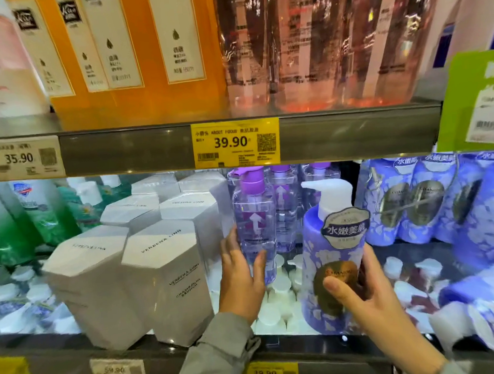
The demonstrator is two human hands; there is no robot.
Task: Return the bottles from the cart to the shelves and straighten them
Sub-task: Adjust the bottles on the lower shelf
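At lower centre of the frame, the left hand (240,279) curled round the clear purple-capped bottle (254,224), thumb in front, standing upright just beside the white boxes (164,278). To its right, the right hand (371,297) gripped the lavender pump bottle (330,239), thumb across its front, at the shelf (192,345) edge.

1. I see clear bottle (254,224), purple cap, arrow label: upright, L hand (239,277) grips it low.
2. Lavender floral pump bottle (334,268), white pump: upright at shelf (47,346) front, just R of no. 1, R hand (362,298) holds it.
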